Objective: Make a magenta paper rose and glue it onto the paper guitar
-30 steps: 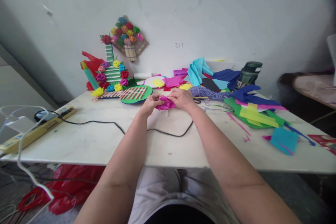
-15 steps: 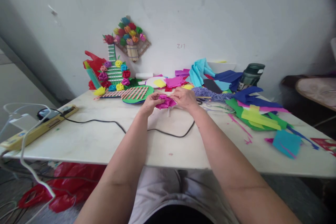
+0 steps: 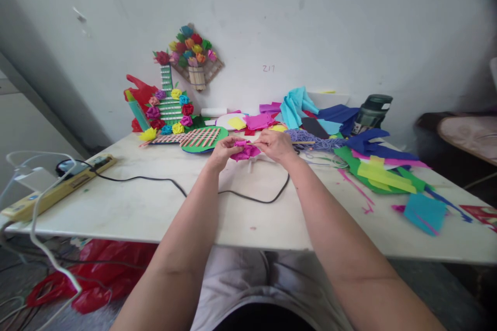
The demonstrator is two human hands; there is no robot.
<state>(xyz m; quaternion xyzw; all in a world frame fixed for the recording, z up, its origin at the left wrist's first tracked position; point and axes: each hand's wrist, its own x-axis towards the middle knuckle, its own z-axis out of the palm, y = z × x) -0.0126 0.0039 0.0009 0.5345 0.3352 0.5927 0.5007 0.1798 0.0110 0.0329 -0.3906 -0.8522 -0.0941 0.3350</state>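
My left hand (image 3: pixel 224 152) pinches the left side of a crumpled magenta piece of crepe paper (image 3: pixel 247 151) above the table. My right hand (image 3: pixel 274 145) is closed around a thin wooden stick (image 3: pixel 305 143), whose one end points right past the hand and whose other end meets the paper. The fingertips of both hands are close together at the paper's upper edge. A short whitish stick-like piece (image 3: pixel 250 167) shows just below the paper; what it belongs to I cannot make out.
Left of the hands lies a green guitar-shaped craft (image 3: pixel 200 138), near a flower-decorated one (image 3: pixel 171 108). A black cable (image 3: pixel 256 199) loops across the table in front. Purple yarn (image 3: pixel 316 140), coloured paper (image 3: pixel 384 173) and a dark bottle (image 3: pixel 371 112) are at the right. A power strip (image 3: pixel 58 186) sits far left.
Almost nothing differs. The right hand and its stick have shifted very slightly, while the left hand keeps its pinch on the magenta paper.
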